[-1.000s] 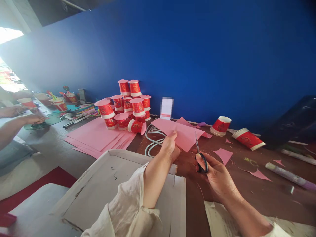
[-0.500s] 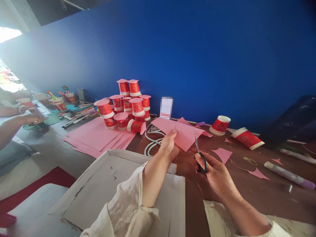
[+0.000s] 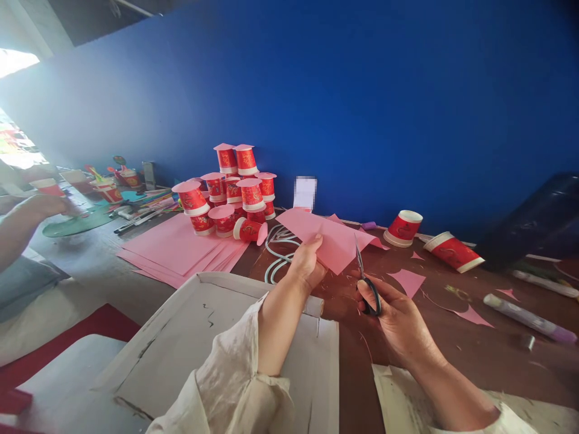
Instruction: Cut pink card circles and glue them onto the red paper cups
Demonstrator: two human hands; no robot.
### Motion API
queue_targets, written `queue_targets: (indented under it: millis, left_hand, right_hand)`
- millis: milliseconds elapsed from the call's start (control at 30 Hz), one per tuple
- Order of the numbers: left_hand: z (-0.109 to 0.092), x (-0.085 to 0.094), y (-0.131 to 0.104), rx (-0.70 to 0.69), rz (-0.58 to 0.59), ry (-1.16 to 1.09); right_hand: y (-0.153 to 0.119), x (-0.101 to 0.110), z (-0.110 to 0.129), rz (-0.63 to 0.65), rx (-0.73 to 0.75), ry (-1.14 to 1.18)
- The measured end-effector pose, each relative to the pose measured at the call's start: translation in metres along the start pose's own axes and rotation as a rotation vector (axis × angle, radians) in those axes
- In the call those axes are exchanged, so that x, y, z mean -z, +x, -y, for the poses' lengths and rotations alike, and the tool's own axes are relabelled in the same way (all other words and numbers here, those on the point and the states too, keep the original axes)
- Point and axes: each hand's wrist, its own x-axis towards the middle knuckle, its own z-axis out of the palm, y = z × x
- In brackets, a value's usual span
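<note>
Pinched between thumb and fingers of my left hand (image 3: pixel 309 262) is a sheet of pink paper (image 3: pixel 337 244), held above the brown table. My right hand (image 3: pixel 395 313) grips black-handled scissors (image 3: pixel 371 295) through the loops. Their blades point up and lie against the paper's right edge. Pink paper scraps (image 3: pixel 407 282) lie on the table to the right of the scissors. Left of my left hand, red paper cups (image 3: pixel 251 193) stand upside down in a stack with pink paper pieces between and on top.
Pink sheets (image 3: pixel 158 250) lie under the cup stack, beside a coiled pale cable (image 3: pixel 275 262). A white cardboard tray (image 3: pixel 181 337) is under my left forearm. Two red cups (image 3: pixel 404 229) and a glue stick (image 3: pixel 527 318) lie rightward. A co-worker's arm (image 3: pixel 27 229) reaches in at far left.
The pink paper and my left hand have shifted very slightly upward. My right hand with the scissors has hardly moved. The co-worker's hand at the left has risen a little.
</note>
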Motion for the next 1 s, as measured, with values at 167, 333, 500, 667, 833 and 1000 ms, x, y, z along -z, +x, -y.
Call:
queue_targets:
  millis: [167,333,500,667,833,1000]
  left_hand:
    - [-0.0022,-0.0001,-0.0015,-0.017,0.072,0.021]
    - [-0.0015,0.0017,0.0012,-0.030,0.083,0.011]
    - [-0.0025,0.0011,-0.0001,-0.024,0.105,0.002]
    - [-0.0045,0.0006,-0.0013,-0.034,0.101,0.005]
    - [-0.0053,0.0013,-0.0003,-0.015,0.076,0.005]
    - [-0.0040,0.0047,0.0036,-0.030,0.109,0.025]
  right_hand:
    - [-0.0008,0.0006,0.0019,0.007,0.014,-0.014]
    - [-0.0009,0.0015,0.0029,0.020,0.028,-0.028]
    - [0.0000,0.0023,0.0020,0.016,0.034,-0.032]
    - [-0.0011,0.0022,0.0040,0.013,0.060,-0.039]
    - [-0.0022,0.0015,0.0075,0.002,0.071,-0.086]
    - [-0.0021,0.0019,0.0084,0.002,0.066,-0.082]
